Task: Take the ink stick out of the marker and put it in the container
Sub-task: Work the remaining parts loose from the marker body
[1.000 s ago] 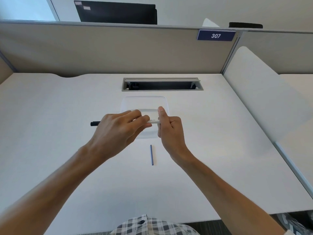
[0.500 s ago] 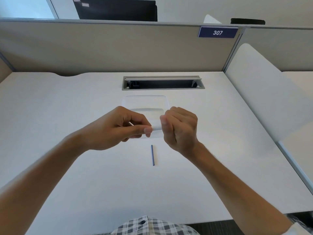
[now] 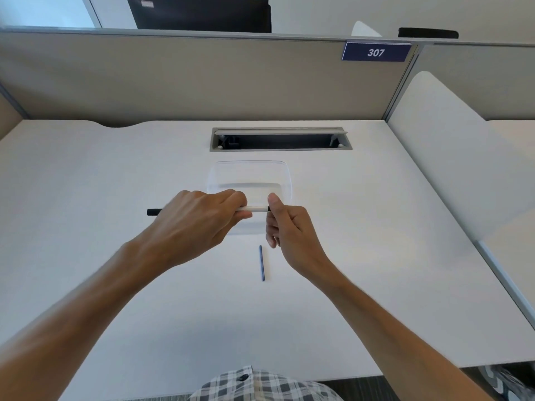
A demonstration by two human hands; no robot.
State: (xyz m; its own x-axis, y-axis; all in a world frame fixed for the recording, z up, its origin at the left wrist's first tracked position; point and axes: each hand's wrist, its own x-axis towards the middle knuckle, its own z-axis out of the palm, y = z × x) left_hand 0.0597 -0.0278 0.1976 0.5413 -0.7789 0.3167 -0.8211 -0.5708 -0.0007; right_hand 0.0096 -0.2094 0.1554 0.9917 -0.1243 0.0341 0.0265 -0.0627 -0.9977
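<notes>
I count one marker (image 3: 254, 209), a slim white tube with a black cap end sticking out at the left, held level above the near edge of the container (image 3: 278, 169). My left hand (image 3: 197, 224) is wrapped tight around its middle; my right hand (image 3: 285, 227) pinches the dark tip at the right end between thumb and forefinger, other fingers curled in. One thin blue ink stick (image 3: 261, 263) lies straight on the desk (image 3: 86, 198), just nearer to me than the hands and apart from both. The single container is a clear, rounded-corner plastic tray, nothing visible inside. The desk is smooth and white, with one rectangular grey cable slot (image 3: 280, 139). One navy plaque (image 3: 375, 52) on the beige partition reads "307".
</notes>
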